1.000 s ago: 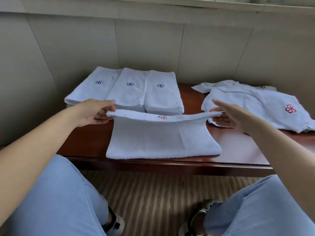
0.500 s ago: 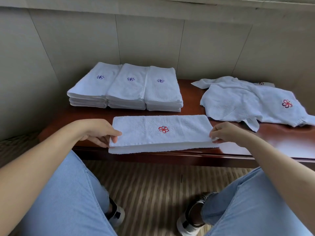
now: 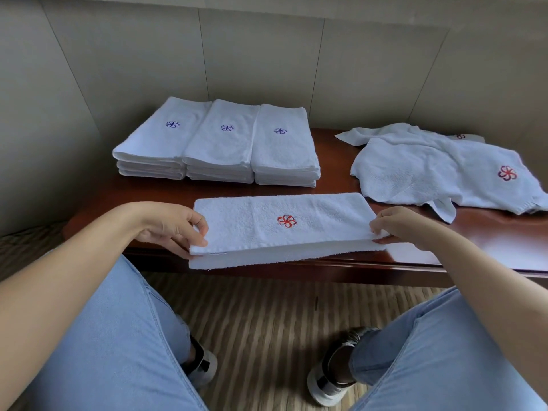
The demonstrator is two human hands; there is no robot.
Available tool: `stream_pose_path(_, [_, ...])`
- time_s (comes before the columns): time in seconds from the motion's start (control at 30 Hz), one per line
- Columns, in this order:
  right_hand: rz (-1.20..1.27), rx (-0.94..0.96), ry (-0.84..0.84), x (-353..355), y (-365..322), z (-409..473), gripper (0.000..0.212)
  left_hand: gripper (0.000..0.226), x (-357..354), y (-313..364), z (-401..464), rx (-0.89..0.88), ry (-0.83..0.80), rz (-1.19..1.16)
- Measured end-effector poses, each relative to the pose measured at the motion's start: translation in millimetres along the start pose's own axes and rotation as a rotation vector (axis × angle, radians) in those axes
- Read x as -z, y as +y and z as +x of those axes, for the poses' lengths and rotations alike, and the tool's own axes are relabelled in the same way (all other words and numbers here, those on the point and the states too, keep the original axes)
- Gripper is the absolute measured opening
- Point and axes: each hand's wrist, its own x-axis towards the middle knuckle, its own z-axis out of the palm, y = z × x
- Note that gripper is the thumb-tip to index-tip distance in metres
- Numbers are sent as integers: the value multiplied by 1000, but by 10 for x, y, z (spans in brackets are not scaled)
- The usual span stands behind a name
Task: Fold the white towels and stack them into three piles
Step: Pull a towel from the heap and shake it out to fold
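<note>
A single camera, worn on the head, looks forward and down over the person's lap. Both hands sit close below it, the left hand point(image 3: 169, 225) and right hand point(image 3: 398, 222) pinching opposite ends of the folded towel point(image 3: 281, 229). Beyond that grip the table point(image 3: 489, 232) meets the wall; below it lies the floor.

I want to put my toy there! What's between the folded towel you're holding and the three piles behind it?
Nothing: the head view shows only bare brown table between the towel and the piles.
</note>
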Motion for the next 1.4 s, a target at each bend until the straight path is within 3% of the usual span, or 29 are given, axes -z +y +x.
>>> stream_pose_path(0.3, [-372,42,14,-66,-33,-26,12,26,-95,-14,-22,54,12,294])
stream_pose_path(0.4, [-680,6,-80,-89,-175,-97,14,27,-43,87,-152,85,-34,294])
stream_pose_path(0.5, [-972,167,6,-158,-375,-107,18,21,-65,275,-87,-90,195,296])
stream_pose_path(0.57, [-860,337,91,-305,-509,-48,12,24,-227,420,135,-266,477,382])
stream_pose_path(0.63, [-634,480,72,-578,-633,26,14,41,-516,508,449,-312,608,590])
stream_pose_path(0.73, [-542,567,-5,-1071,-640,119,42,58,-931,429,859,-229,514,852])
stream_pose_path(0.83, [-645,564,82,-1329,-486,254,59,59,-906,252,1107,-284,533,928])
stream_pose_path(1.07, [-608,468,223,-1480,-575,447,63,57,-416,409,1330,-431,503,990])
stream_pose_path(1.17, [-609,410,197,-1488,-616,458,63,56,-356,467,1382,-449,501,1002])
stream_pose_path(1.33, [-534,385,226,-1495,-945,537,58,61,-683,750,1529,-470,596,814])
stream_pose_path(1.4, [-523,446,214,-1642,-989,505,57,59,-867,762,1588,-453,640,849])
